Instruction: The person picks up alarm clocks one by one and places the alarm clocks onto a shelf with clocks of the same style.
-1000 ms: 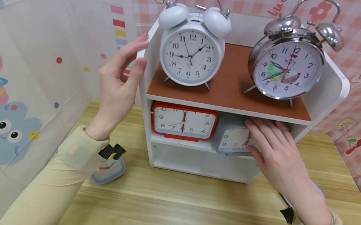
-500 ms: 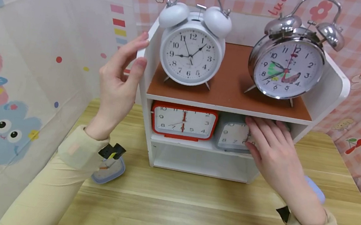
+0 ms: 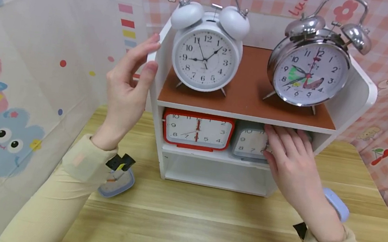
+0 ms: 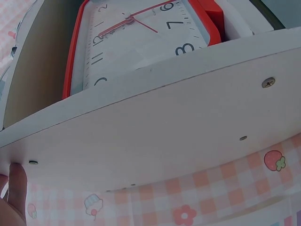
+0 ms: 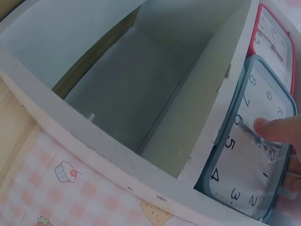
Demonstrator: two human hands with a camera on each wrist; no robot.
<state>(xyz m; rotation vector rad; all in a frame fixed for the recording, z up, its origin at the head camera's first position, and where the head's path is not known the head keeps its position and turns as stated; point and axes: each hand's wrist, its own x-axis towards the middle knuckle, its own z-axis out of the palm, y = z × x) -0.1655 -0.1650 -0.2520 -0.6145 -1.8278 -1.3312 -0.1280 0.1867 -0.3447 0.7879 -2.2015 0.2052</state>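
Observation:
My right hand point(image 3: 294, 167) lies with its fingers extended against a grey-blue square clock point(image 3: 250, 142) on the middle shelf. In the right wrist view, the thumb point(image 5: 275, 129) touches the dial of that clock and the other fingers lie by its top edge, partly out of frame. Beside it on the same shelf stands a red-framed clock point(image 3: 196, 130). My left hand point(image 3: 129, 80) rests its fingertips against the outer left side of the white shelf unit point(image 3: 249, 117); in the left wrist view, a fingertip point(image 4: 18, 188) touches this panel.
On the brown top shelf stand a white twin-bell alarm clock point(image 3: 205, 59) and a silver one point(image 3: 310, 73). A small blue-rimmed clock point(image 3: 117, 184) lies by my left wrist. A blue rounded object point(image 3: 336, 204) sits behind my right wrist on the wooden table point(image 3: 194, 227).
The grey-blue clock has tipped from a slant to upright and sits further back on its shelf, my right hand against it. My left hand has stayed in place.

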